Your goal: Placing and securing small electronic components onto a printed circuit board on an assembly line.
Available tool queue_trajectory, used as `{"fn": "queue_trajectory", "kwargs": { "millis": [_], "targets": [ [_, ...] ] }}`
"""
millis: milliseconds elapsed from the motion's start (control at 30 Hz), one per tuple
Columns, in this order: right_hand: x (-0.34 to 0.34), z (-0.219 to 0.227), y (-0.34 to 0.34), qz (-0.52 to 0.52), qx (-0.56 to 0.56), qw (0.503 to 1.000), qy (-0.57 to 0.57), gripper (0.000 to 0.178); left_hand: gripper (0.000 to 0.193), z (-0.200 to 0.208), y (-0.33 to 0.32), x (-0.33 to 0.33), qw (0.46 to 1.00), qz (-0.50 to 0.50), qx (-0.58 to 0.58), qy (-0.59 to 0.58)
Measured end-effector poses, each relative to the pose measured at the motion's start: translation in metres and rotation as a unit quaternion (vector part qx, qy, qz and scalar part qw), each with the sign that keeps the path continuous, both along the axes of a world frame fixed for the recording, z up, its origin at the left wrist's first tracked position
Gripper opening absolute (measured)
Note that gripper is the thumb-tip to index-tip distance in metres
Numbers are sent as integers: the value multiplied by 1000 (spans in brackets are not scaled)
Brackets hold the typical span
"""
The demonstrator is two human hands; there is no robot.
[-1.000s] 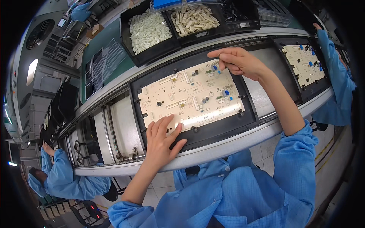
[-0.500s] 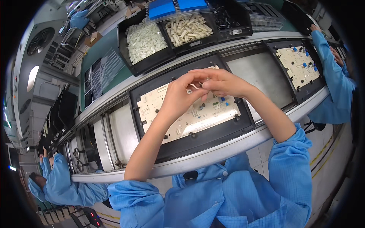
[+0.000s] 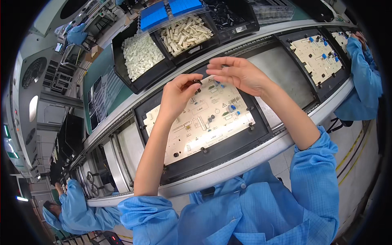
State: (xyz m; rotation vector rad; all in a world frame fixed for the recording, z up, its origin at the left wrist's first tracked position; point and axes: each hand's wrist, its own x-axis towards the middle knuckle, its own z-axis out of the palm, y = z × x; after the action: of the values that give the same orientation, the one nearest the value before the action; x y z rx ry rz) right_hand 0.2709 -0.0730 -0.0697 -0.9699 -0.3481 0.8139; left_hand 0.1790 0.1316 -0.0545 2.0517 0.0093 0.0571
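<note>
Above the far part of a cream circuit board (image 3: 192, 139), my left hand (image 3: 176, 94) pinches a small dark component (image 3: 197, 81) between thumb and fingertips. Its exact kind is too small to make out. Just to the right, my right hand (image 3: 241, 75) hovers with fingers stretched out and nothing visible in them. The two hands are apart. The board lies in a black carrier frame (image 3: 220, 157) and bears a few small blue parts (image 3: 232, 108) and dark round parts (image 3: 211, 118). My left hand and forearm hide its upper left part.
Beyond the conveyor rail (image 3: 196, 171) stand black bins with white connectors (image 3: 141, 57), cream pieces (image 3: 185, 34) and black parts (image 3: 223, 14). Blue blocks (image 3: 153, 17) lie above them. Another populated board (image 3: 314, 57) is on the right, near a co-worker's sleeve (image 3: 359, 69).
My hands, together over the board before, have separated. The left has drawn to the left with the dark component; the right has opened its fingers. The whole view has shifted slightly.
</note>
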Motion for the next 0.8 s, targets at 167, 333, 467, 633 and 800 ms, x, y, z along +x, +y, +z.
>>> {"fn": "queue_trajectory", "kwargs": {
  "millis": [167, 333, 467, 633, 800],
  "targets": [
    [3, 2, -4, -27, -45, 998, -43, 41, 21, -11, -1, 15, 999, 34, 21, -13],
    [6, 6, -7, -26, -78, 991, -102, 40, 22, -12, 2, 23, 986, 14, 166, 10],
    [8, 4, -9, -51, -117, 976, -176, 33, 22, -13, -1, 26, 990, 27, 138, 27],
    [11, 0, -9, -88, -132, 961, -228, 25, 21, -8, -5, 29, 986, 22, 153, 58],
    [11, 4, -10, -84, -144, 956, -240, 25, 20, -5, -11, 28, 973, 24, 228, 29]
  ]
}}
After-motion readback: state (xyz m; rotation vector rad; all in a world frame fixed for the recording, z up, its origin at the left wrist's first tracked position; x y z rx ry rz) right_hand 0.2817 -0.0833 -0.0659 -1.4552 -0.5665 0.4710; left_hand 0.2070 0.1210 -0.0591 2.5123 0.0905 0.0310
